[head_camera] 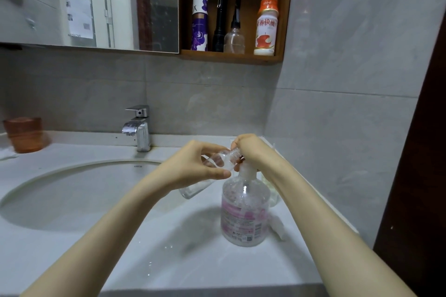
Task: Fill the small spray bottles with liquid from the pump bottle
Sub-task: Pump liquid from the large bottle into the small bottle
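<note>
A clear pump bottle (pixel 245 210) with a pink label stands upright on the white counter (pixel 183 243), right of the basin. My left hand (pixel 193 166) grips a small clear spray bottle (pixel 220 159), tilted with its open neck pointing right at the pump's spout. My right hand (pixel 248 149) sits curled over the pump head, which it mostly hides. A second small clear bottle (pixel 193 189) shows below my left hand; whether it rests on the counter I cannot tell. More clear plastic (pixel 272 196) shows behind my right forearm.
A round basin (pixel 72 190) with a chrome tap (pixel 138 128) fills the left. An orange cup (pixel 25 134) stands far left. A crumpled tissue (pixel 277 226) lies right of the pump bottle. The wooden wall shelf (pixel 231 56) holds several bottles. A grey tiled wall closes the right.
</note>
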Available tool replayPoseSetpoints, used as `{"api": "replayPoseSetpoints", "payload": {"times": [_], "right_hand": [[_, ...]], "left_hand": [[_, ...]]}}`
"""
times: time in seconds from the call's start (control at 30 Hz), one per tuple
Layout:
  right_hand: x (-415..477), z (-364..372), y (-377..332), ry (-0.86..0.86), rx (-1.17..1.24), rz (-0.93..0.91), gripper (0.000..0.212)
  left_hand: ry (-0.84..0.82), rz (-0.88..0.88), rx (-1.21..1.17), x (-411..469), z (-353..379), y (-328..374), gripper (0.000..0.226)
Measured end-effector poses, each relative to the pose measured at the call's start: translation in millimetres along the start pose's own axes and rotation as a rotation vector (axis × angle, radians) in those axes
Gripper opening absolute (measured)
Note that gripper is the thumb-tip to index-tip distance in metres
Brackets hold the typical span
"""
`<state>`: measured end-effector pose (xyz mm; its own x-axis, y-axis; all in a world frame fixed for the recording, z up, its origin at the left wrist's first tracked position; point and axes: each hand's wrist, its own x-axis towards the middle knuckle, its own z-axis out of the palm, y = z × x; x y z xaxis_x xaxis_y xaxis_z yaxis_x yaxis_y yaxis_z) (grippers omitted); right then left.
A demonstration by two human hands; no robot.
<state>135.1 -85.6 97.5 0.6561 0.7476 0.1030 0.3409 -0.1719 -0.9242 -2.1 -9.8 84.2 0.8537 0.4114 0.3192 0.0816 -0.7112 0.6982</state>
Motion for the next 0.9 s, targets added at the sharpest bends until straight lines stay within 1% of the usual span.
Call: {"api": "replayPoseSetpoints", "payload": {"times": [0.23, 0.4, 0.67, 0.8, 0.9], "right_hand": [[-8, -5, -5, -0.029, -0.035, 0.063, 0.027], [-9, -4, -9, -0.021, -0.095, 0.043, 0.029], [-5, -1, -5, -0.026, 0.003, 0.014, 0.029], [-4, -1, -2, -0.034, -0.053, -0.008, 0.032], [-5, -1, -3, -0.019, -0.072, -0.021, 0.030]], "left_hand": [[0.003, 0.045, 0.020, -3, -3, 10, 0.038], [0.008, 0.063, 0.002, -5, -3, 13, 0.037], [0.020, 0.056, -0.027, -1, 0, 5, 0.035], [0.020, 0.017, 0.018, 1, 3, -2, 0.045], [0.022, 0.025, 0.024, 1, 2, -4, 0.042]]}}
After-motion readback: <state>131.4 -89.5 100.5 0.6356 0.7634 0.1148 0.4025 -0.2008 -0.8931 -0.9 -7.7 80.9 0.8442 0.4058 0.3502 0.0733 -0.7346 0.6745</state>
